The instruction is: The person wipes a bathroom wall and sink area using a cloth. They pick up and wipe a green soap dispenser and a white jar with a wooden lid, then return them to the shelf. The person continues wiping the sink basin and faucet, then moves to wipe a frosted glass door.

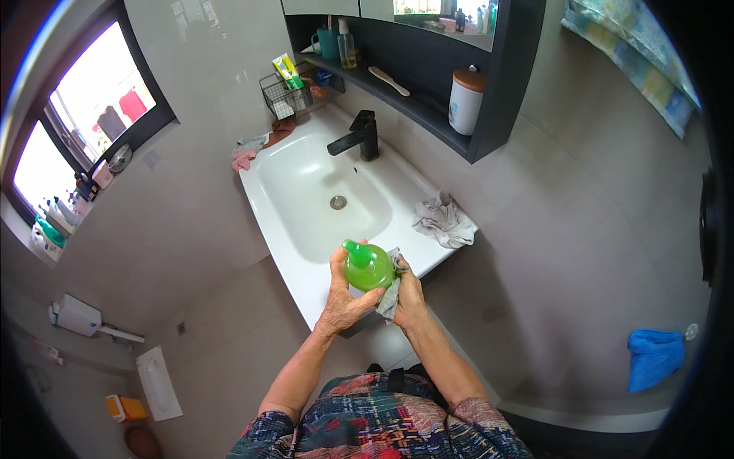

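A green pump bottle [370, 269] is held up over the near edge of the white washbasin [306, 275], its pump top facing up. My left hand [343, 300] wraps round its left side, thumb and fingers closed on it. In my right hand [410, 294] is a grey cloth [389, 299], pressed against the bottle's right side. Most of the cloth is hidden between the hand and the bottle. A second light grey cloth [443, 220] lies crumpled on the basin's right rim.
A black faucet [365, 138] stands at the basin's back. Behind it hangs a dark shelf [428, 107] with a toothbrush [389, 81] and a white canister [466, 103]. A wire basket [287, 99] and a pink cloth [244, 158] sit at the back left. A blue cloth [655, 358] hangs at right.
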`<action>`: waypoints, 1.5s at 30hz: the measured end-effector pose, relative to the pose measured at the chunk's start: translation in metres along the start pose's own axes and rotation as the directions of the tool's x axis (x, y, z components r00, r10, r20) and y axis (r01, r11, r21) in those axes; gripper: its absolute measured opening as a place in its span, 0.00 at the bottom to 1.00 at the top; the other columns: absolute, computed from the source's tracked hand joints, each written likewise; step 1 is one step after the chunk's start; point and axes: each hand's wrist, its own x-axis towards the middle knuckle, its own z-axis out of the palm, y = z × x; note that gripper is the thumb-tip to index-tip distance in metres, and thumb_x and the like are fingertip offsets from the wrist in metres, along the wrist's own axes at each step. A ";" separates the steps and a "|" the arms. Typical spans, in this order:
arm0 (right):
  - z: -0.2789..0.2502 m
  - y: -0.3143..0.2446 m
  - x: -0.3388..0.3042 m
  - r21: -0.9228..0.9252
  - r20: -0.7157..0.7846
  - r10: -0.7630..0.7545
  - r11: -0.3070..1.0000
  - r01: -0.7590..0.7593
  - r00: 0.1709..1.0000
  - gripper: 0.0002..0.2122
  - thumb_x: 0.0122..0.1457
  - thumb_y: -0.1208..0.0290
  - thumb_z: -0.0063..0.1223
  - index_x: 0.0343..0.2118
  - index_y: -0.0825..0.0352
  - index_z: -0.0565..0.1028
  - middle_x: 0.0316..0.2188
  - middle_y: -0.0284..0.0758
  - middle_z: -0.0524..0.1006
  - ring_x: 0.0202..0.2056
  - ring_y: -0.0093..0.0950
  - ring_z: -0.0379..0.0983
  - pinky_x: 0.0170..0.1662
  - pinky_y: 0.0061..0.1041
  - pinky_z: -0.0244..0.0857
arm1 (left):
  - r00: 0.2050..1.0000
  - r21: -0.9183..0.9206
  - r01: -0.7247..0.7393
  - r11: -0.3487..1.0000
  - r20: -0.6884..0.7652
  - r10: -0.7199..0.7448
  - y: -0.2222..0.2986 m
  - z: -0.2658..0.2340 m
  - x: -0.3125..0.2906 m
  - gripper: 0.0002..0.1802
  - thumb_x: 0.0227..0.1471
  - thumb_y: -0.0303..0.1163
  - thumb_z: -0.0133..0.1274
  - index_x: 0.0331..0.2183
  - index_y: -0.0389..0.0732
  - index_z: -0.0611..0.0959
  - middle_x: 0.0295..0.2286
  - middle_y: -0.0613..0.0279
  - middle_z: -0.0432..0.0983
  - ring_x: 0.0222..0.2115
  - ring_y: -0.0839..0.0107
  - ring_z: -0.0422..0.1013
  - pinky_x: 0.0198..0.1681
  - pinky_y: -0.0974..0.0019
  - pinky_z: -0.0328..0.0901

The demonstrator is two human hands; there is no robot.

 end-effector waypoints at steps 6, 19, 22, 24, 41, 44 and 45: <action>-0.024 -0.001 0.012 -0.126 0.044 0.041 0.991 -0.035 0.998 0.21 0.65 0.52 0.30 0.46 0.64 0.68 0.34 0.38 0.76 0.30 0.31 0.75 0.24 0.30 0.71 | 0.994 0.117 -0.022 0.993 -0.105 0.034 0.007 0.014 0.015 0.45 0.38 0.24 0.64 0.54 0.37 0.55 0.45 0.56 0.63 0.46 0.68 0.65 0.50 0.64 0.63; -0.036 -0.049 -0.004 -0.412 0.055 -0.069 0.907 0.086 0.996 0.16 0.64 0.63 0.37 0.41 0.73 0.71 0.26 0.39 0.77 0.21 0.25 0.73 0.20 0.20 0.67 | 0.919 0.106 -0.315 0.943 -0.215 0.331 0.047 0.039 0.184 0.41 0.40 0.22 0.61 0.53 0.36 0.57 0.45 0.54 0.66 0.44 0.66 0.68 0.49 0.64 0.65; -0.049 -0.057 -0.006 -0.401 0.026 -0.088 0.911 0.091 0.996 0.16 0.63 0.63 0.40 0.39 0.73 0.72 0.25 0.38 0.76 0.20 0.24 0.73 0.19 0.19 0.66 | 0.928 -0.101 -0.328 0.939 -0.221 0.300 0.061 0.057 0.218 0.40 0.41 0.24 0.62 0.53 0.37 0.59 0.46 0.55 0.66 0.45 0.67 0.68 0.49 0.66 0.65; -0.059 -0.061 -0.007 -0.403 0.014 -0.088 0.911 0.086 0.996 0.16 0.63 0.63 0.40 0.39 0.73 0.72 0.25 0.38 0.76 0.20 0.24 0.72 0.19 0.20 0.66 | 0.926 -0.087 -0.334 0.938 -0.216 0.310 0.056 0.063 0.235 0.39 0.41 0.25 0.63 0.52 0.38 0.59 0.45 0.56 0.66 0.45 0.68 0.67 0.48 0.66 0.65; -0.112 -0.069 -0.016 -0.404 -0.115 -0.067 0.914 0.015 0.991 0.17 0.63 0.60 0.38 0.40 0.71 0.73 0.27 0.39 0.77 0.22 0.28 0.75 0.18 0.22 0.68 | 0.906 0.020 -0.345 0.939 -0.255 0.338 0.056 0.099 0.282 0.41 0.39 0.39 0.67 0.50 0.39 0.62 0.43 0.58 0.67 0.44 0.69 0.66 0.48 0.66 0.63; -0.117 -0.070 -0.018 -0.388 -0.142 -0.047 0.922 -0.012 0.989 0.17 0.63 0.60 0.38 0.40 0.71 0.73 0.27 0.39 0.77 0.23 0.30 0.75 0.18 0.24 0.69 | 0.914 0.038 -0.319 0.947 -0.250 0.318 0.057 0.105 0.289 0.44 0.39 0.43 0.66 0.51 0.38 0.60 0.43 0.55 0.67 0.45 0.65 0.65 0.49 0.64 0.61; -0.119 -0.068 -0.020 -0.383 -0.139 -0.045 0.924 -0.011 0.989 0.17 0.63 0.60 0.38 0.40 0.70 0.73 0.27 0.39 0.77 0.23 0.30 0.75 0.19 0.24 0.69 | 0.914 0.052 -0.315 0.948 -0.253 0.317 0.054 0.106 0.293 0.44 0.39 0.44 0.66 0.51 0.38 0.59 0.43 0.54 0.66 0.46 0.65 0.64 0.49 0.63 0.61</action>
